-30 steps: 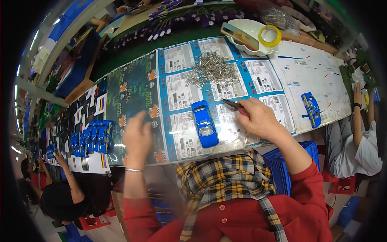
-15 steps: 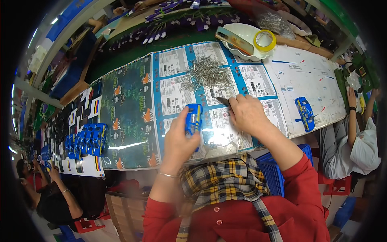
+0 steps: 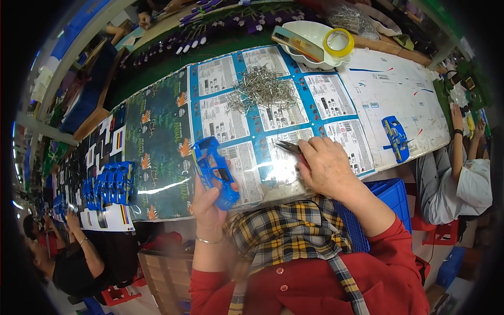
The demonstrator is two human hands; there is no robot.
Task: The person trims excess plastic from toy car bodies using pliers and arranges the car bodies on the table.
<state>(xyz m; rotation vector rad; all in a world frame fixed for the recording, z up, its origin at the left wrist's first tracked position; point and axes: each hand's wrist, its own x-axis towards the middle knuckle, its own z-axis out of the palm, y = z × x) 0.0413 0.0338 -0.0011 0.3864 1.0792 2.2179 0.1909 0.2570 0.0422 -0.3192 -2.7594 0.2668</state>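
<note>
My left hand point(image 3: 209, 209) grips a blue toy car body point(image 3: 227, 193) with yellow markings, held tilted above the table's near edge. Window openings show in the shell; my fingers behind it are partly hidden. To its right, my right hand point(image 3: 329, 169) is closed round small dark pliers point(image 3: 287, 147), whose pointed jaws face left and stand slightly apart. Nothing shows between the jaws. Beyond both hands lies a heap of thin metal pins point(image 3: 265, 90) on the printed table cover point(image 3: 223, 125).
Several blue car bodies point(image 3: 109, 184) stand in a row at left; another car body point(image 3: 395, 139) lies at right. At the back, a white scalloped bowl point(image 3: 310, 31) holds a yellow tape roll point(image 3: 338, 42). A blue crate point(image 3: 391, 202) sits below the near edge. Co-workers sit on both sides.
My left hand has moved left and turned the car body, so its window openings now show. My right hand has drawn slightly nearer, and the pliers' jaws are more visible. The view has shifted slightly.
</note>
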